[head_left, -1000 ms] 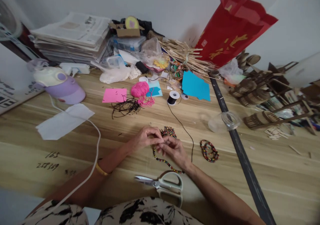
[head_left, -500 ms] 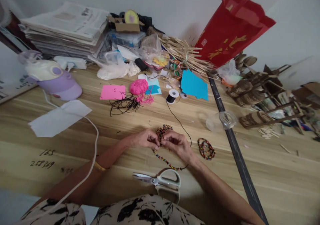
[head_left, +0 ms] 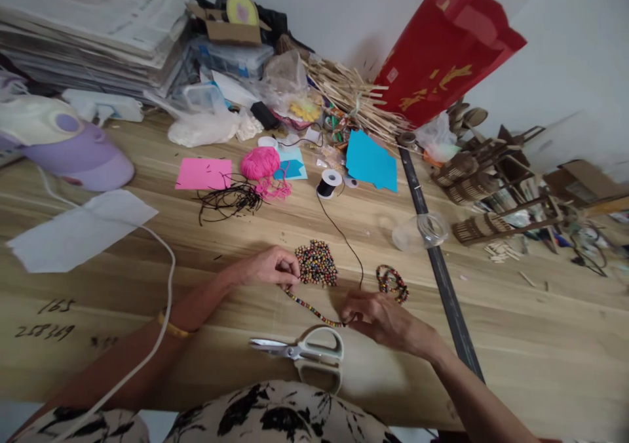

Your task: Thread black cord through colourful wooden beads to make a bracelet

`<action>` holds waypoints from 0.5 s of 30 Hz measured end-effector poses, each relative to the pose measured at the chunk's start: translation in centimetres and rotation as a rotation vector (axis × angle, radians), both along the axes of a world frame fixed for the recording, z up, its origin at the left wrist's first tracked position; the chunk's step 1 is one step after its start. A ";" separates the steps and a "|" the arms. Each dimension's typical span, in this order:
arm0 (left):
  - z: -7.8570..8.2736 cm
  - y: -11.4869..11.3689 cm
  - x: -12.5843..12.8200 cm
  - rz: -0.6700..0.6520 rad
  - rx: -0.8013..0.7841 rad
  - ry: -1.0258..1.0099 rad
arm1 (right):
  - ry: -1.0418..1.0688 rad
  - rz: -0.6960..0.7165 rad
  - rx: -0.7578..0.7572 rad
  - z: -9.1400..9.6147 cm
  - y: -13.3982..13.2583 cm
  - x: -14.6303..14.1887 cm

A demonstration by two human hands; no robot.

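A string of small coloured beads (head_left: 313,310) runs slantwise between my two hands, just above the wooden table. My left hand (head_left: 272,267) pinches its upper left end. At the lower right end, my right hand (head_left: 376,317) has its fingers closed on the string where the black cord comes out of the beads. Loose multicoloured beads (head_left: 317,263) lie in a flat pile beside my left fingertips. The black cord (head_left: 346,240) leads from a white spool (head_left: 329,183) down to my right hand. Scissors (head_left: 299,351) with pale handles lie below the string.
Finished-looking bead loops (head_left: 392,283) lie right of my right hand. A white cable (head_left: 170,279) crosses my left forearm. Black cord pieces (head_left: 230,200), pink yarn (head_left: 260,162) and a clear round container (head_left: 411,233) stand farther back. A dark strip (head_left: 445,286) crosses the table.
My right hand has moved right and down, away from the bead pile, to the string's lower end. My left hand stays by the pile. The view has shifted slightly right.
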State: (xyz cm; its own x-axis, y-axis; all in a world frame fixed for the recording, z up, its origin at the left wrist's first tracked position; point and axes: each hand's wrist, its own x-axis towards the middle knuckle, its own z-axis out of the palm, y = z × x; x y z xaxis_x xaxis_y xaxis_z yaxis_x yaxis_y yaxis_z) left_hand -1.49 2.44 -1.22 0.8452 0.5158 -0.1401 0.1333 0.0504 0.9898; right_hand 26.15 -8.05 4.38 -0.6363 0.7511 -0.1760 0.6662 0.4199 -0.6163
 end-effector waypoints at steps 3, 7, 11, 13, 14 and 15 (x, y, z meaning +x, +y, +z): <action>0.2 0.1 -0.2 0.002 -0.040 0.029 | -0.060 0.007 0.047 -0.7 -1.0 -0.3; 0.2 0.4 -0.4 0.001 -0.048 0.042 | -0.081 -0.013 0.093 -1.2 -1.6 -1.0; 0.0 0.5 -0.4 -0.001 -0.032 0.051 | -0.005 -0.044 0.128 -1.4 -1.7 -1.1; -0.2 0.6 -0.4 0.002 -0.023 0.056 | 0.004 -0.046 0.135 -1.4 -1.7 -1.0; -0.3 0.6 -0.4 0.002 -0.018 0.060 | 0.004 -0.049 0.136 -1.4 -1.8 -0.9; -0.4 0.6 -0.3 0.001 -0.013 0.066 | 0.005 -0.052 0.135 -1.4 -1.8 -0.9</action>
State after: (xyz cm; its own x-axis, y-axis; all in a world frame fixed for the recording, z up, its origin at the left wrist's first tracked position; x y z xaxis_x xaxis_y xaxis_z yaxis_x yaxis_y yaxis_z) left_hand -1.83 3.02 -1.59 0.8332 0.5147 -0.2023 0.1984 0.0632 0.9781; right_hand 25.29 -9.84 2.95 -0.5967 0.7996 -0.0681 0.6862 0.4644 -0.5599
